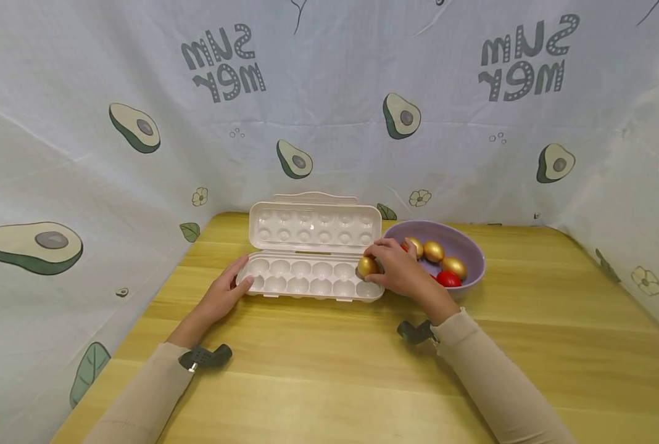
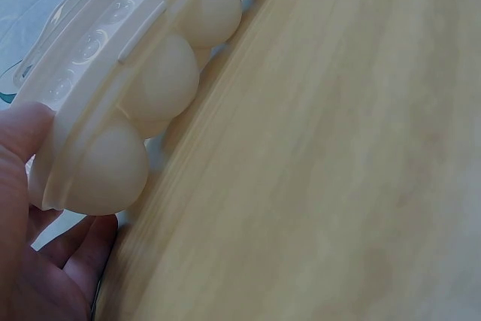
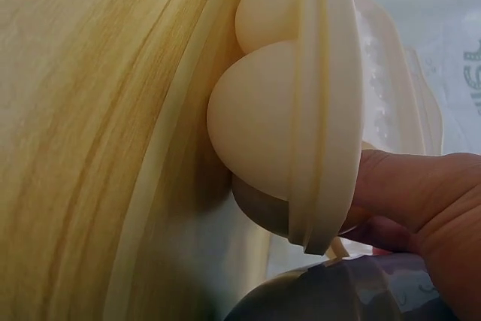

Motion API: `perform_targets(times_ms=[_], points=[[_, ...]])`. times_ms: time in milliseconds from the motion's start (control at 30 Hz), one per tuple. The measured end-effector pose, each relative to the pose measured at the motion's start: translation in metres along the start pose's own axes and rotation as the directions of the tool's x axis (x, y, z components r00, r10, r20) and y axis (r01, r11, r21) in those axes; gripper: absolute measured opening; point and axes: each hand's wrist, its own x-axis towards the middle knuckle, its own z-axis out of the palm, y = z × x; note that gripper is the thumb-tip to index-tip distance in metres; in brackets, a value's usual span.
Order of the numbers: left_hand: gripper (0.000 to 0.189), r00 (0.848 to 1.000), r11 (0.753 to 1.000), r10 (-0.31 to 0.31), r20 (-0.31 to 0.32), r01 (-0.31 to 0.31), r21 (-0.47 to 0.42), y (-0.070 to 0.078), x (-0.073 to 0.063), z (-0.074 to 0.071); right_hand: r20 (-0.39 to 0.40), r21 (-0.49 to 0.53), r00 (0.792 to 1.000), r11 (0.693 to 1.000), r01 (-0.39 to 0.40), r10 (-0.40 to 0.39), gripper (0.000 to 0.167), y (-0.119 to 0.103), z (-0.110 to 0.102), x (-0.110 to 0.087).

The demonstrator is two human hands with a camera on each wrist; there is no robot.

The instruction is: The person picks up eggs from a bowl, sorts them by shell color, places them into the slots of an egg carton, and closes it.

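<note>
Clearly, in the head view the right hand [image 1: 398, 268] is holding a gold egg [image 1: 367, 266] with its fingers bent round it, at the far row's right-end cup of the open egg tray [image 1: 310, 297]. The egg is sitting to the left of the palm, that hand being much the nearer; its long axis is not showing clearly. The tray's long axis is running left to right between the hands, with the left hand [image 1: 224, 290] gripping the left end. Just beside the right end, a purple bowl [image 1: 476, 265] is holding more gold and red eggs on the wooden surface [image 1: 307, 370].

In the left wrist view, the thumb is resting on the rim while the other fingers are lying lower, around the tray's end.

In the right wrist view, the thumb is reaching over the right-end rim, largely hiding the egg.
</note>
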Motion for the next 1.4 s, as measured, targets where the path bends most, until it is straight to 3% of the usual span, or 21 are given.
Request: perform_targets(times_ms=[67, 300, 967, 1067, 1233, 1400], points=[[0.062, 1.0, 1.0, -0.003, -0.004, 0.003, 0.0, -0.012, 0.003, 0.002, -0.004, 0.001, 1.0, 1.0, 0.004, -0.004, 0.041, 0.001, 0.002, 0.0], [0.062, 1.0, 1.0, -0.012, -0.007, 0.012, 0.009, -0.016, 0.005, 0.003, -0.028, 0.006, 0.999, 1.0, 0.025, -0.025, 0.031, 0.0, 0.002, -0.003], [0.062, 1.0, 1.0, -0.02, 0.001, 0.02, 0.02, -0.011, 0.007, 0.002, -0.02, -0.005, 0.999, 0.999, 0.032, -0.032, 0.03, 0.003, -0.001, 0.0], [0.06, 1.0, 0.999, -0.026, 0.001, 0.026, 0.018, -0.005, 0.005, 0.003, -0.016, 0.002, 1.0, 1.0, 0.025, -0.025, 0.031, 0.002, -0.001, 0.0], [0.058, 0.999, 0.999, -0.033, 0.015, 0.033, 0.004, 0.02, -0.004, 0.0, -0.011, 0.025, 1.0, 1.0, 0.013, -0.013, 0.032, 0.002, -0.001, 0.0], [0.057, 0.999, 0.999, -0.032, 0.02, 0.032, 0.015, 0.032, -0.008, -0.002, -0.043, 0.123, 0.999, 0.992, 0.013, -0.007, 0.034, 0.005, -0.005, 0.0]])
